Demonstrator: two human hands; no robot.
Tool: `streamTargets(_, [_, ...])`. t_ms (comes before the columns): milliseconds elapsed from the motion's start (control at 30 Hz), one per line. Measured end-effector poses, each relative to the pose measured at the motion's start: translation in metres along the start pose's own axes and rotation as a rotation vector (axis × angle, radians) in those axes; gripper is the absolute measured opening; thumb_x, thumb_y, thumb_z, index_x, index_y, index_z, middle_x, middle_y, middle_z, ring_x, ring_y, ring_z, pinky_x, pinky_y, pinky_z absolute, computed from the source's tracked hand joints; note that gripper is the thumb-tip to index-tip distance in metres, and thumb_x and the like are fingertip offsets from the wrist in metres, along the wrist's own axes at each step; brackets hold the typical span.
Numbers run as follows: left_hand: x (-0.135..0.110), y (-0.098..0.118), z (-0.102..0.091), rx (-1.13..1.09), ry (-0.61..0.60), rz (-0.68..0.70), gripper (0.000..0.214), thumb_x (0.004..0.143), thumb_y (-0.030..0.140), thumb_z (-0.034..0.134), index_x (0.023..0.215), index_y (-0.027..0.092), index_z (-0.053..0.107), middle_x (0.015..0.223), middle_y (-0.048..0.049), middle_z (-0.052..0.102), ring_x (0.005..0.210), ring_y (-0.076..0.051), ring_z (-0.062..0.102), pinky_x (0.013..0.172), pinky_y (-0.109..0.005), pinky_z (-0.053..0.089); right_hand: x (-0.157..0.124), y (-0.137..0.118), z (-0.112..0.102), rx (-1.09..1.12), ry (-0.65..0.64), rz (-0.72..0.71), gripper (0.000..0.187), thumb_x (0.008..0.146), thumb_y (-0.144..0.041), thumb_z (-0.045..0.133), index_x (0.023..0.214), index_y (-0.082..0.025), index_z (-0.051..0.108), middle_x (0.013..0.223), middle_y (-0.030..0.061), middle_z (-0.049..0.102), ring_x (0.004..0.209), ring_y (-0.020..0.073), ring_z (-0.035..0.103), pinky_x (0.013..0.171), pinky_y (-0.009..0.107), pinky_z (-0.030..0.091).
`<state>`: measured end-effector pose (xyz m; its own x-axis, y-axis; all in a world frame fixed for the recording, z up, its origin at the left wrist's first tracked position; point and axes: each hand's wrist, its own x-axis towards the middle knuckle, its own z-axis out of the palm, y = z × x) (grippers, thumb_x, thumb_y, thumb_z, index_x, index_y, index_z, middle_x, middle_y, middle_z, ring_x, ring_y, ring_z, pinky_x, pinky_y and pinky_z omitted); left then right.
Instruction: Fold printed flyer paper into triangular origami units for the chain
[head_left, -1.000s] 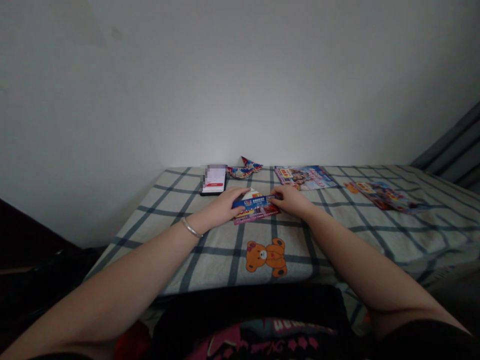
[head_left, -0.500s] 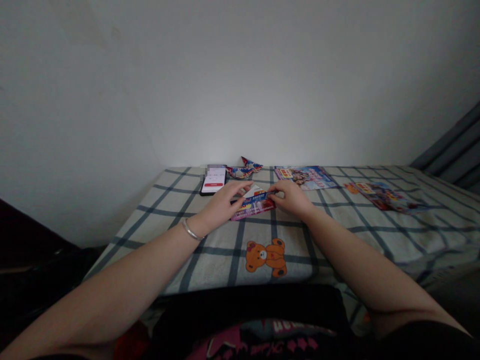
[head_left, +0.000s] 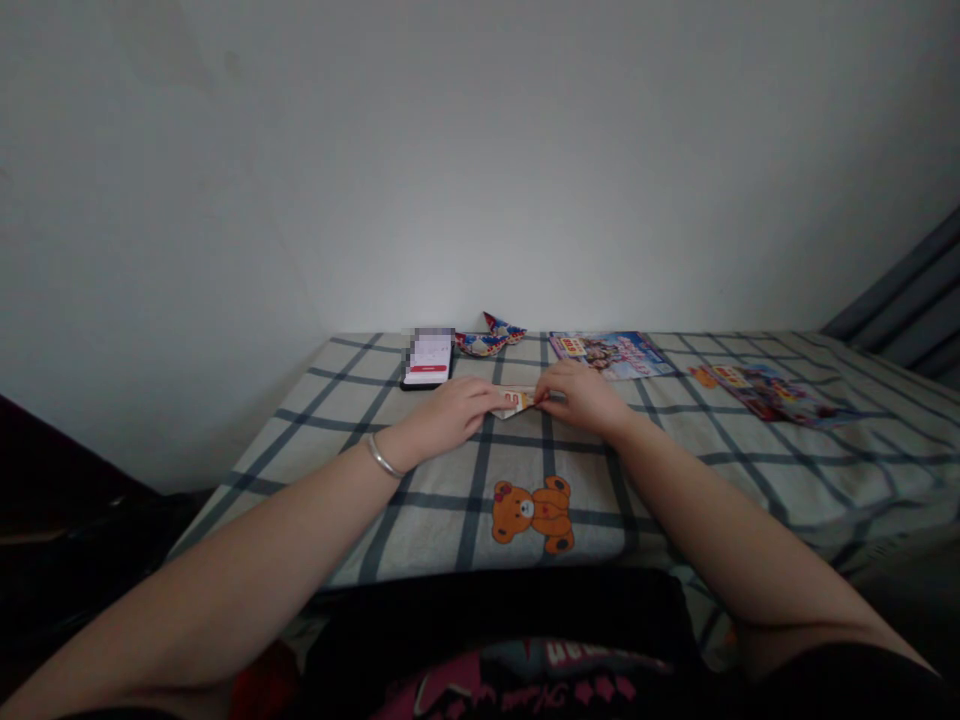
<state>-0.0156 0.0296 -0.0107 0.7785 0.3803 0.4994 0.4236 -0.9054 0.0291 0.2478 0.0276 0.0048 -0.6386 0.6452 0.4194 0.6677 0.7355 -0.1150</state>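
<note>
Pinching the right end of a small folded paper (head_left: 516,402), the right hand (head_left: 581,398) has its grip closed between thumb and fingertips in the head view. The left hand (head_left: 451,412) lays its fingers over the paper's other end; whether that grip pinches or only presses I cannot tell, as its thumb is hidden. The paper sits between both grips, above a checked cloth (head_left: 442,505). Just beyond the left grip lies a phone (head_left: 429,368); beyond the gap between the grips is a patterned paper shape (head_left: 487,342). One leaflet (head_left: 615,356) lies flat beyond the right grip, a second leaflet (head_left: 780,392) farther to its right. Should the left fingers slip, the paper could skew or spring open; too hard a pull from the right pinch might tear its edge. Soft cloth underneath may give, blurring any crease, and a careless left wrist could nudge the phone.
</note>
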Motion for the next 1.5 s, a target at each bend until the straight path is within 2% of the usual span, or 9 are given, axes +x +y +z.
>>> streamTargets(200, [0.0, 0.006, -0.003, -0.026, -0.151, 0.03, 0.038, 0.084, 0.004, 0.047, 0.112, 0.02, 0.066, 0.115, -0.0065, 0.063, 0.106, -0.019, 0.059, 0.098, -0.035, 0.046, 0.0, 0.002, 0.002, 0.05, -0.193, -0.038, 0.012, 0.083, -0.015, 0.063, 0.089, -0.021, 0.071, 0.092, 0.0044, 0.07, 0.09, 0.019, 0.061, 0.083, 0.031, 0.044])
streamTargets(333, [0.001, 0.012, -0.006, -0.004, -0.205, 0.038, 0.027, 0.089, 0.015, 0.051, 0.113, 0.019, 0.065, 0.116, -0.0073, 0.064, 0.109, -0.021, 0.058, 0.098, -0.037, 0.046, -0.001, 0.001, 0.001, 0.08, -0.228, -0.023, 0.015, 0.084, -0.014, 0.061, 0.091, -0.021, 0.073, 0.094, 0.0042, 0.07, 0.089, 0.0177, 0.062, 0.083, 0.029, 0.045])
streamTargets(433, [0.002, 0.014, -0.007, -0.003, -0.223, 0.029, 0.024, 0.091, 0.022, 0.054, 0.112, 0.017, 0.063, 0.113, -0.0089, 0.066, 0.108, -0.022, 0.059, 0.096, -0.037, 0.047, -0.001, -0.002, -0.001, 0.105, -0.229, -0.016, 0.017, 0.082, -0.013, 0.062, 0.09, -0.022, 0.074, 0.092, 0.0035, 0.071, 0.087, 0.0172, 0.063, 0.081, 0.028, 0.046])
streamTargets(600, [0.002, 0.012, -0.003, 0.004, -0.233, -0.021, 0.022, 0.091, 0.02, 0.054, 0.111, 0.019, 0.063, 0.112, -0.0075, 0.065, 0.109, -0.021, 0.058, 0.098, -0.036, 0.045, 0.0, -0.007, 0.0, 0.111, -0.217, 0.009, 0.017, 0.082, -0.016, 0.063, 0.091, -0.024, 0.076, 0.091, 0.0028, 0.073, 0.084, 0.0174, 0.064, 0.075, 0.026, 0.046])
streamTargets(833, [0.002, 0.009, 0.002, -0.013, -0.205, 0.029, 0.031, 0.092, 0.024, 0.056, 0.122, 0.025, 0.062, 0.121, -0.0058, 0.064, 0.114, -0.02, 0.057, 0.1, -0.037, 0.045, -0.001, 0.002, 0.009, 0.262, -0.205, 0.092, 0.017, 0.084, -0.019, 0.063, 0.094, -0.023, 0.076, 0.087, 0.0011, 0.073, 0.077, 0.0145, 0.064, 0.07, 0.023, 0.045])
streamTargets(933, [0.004, 0.01, 0.001, -0.013, -0.208, 0.041, 0.031, 0.091, 0.019, 0.054, 0.12, 0.024, 0.063, 0.123, -0.0055, 0.063, 0.116, -0.019, 0.057, 0.102, -0.036, 0.045, 0.0, 0.002, 0.013, 0.235, -0.193, 0.128, 0.015, 0.083, -0.018, 0.064, 0.093, -0.021, 0.075, 0.086, 0.0024, 0.072, 0.076, 0.0146, 0.063, 0.069, 0.024, 0.045])
streamTargets(1167, [0.008, 0.016, 0.003, -0.034, -0.201, 0.015, 0.031, 0.087, 0.011, 0.052, 0.112, 0.022, 0.066, 0.116, -0.0056, 0.067, 0.11, -0.019, 0.06, 0.101, -0.036, 0.045, 0.005, 0.0, 0.022, 0.147, -0.128, 0.027, 0.009, 0.085, -0.02, 0.066, 0.089, -0.021, 0.074, 0.087, 0.0043, 0.072, 0.087, 0.0183, 0.062, 0.083, 0.03, 0.043])
streamTargets(1367, [0.01, 0.021, 0.002, 0.042, -0.223, -0.012, 0.033, 0.088, 0.012, 0.05, 0.115, 0.022, 0.066, 0.118, -0.0062, 0.066, 0.107, -0.02, 0.06, 0.096, -0.037, 0.048, 0.007, 0.0, 0.025, 0.095, -0.089, 0.052, 0.006, 0.083, -0.021, 0.069, 0.087, -0.021, 0.073, 0.086, 0.0036, 0.072, 0.086, 0.0188, 0.062, 0.083, 0.03, 0.04])
streamTargets(1500, [0.01, 0.023, 0.003, 0.116, -0.237, -0.019, 0.036, 0.089, 0.013, 0.05, 0.122, 0.023, 0.062, 0.12, -0.006, 0.064, 0.111, -0.022, 0.057, 0.097, -0.038, 0.047, 0.007, 0.0, 0.022, 0.068, -0.066, 0.116, 0.013, 0.08, -0.025, 0.072, 0.091, -0.019, 0.072, 0.083, 0.0035, 0.07, 0.08, 0.0178, 0.06, 0.077, 0.029, 0.04])
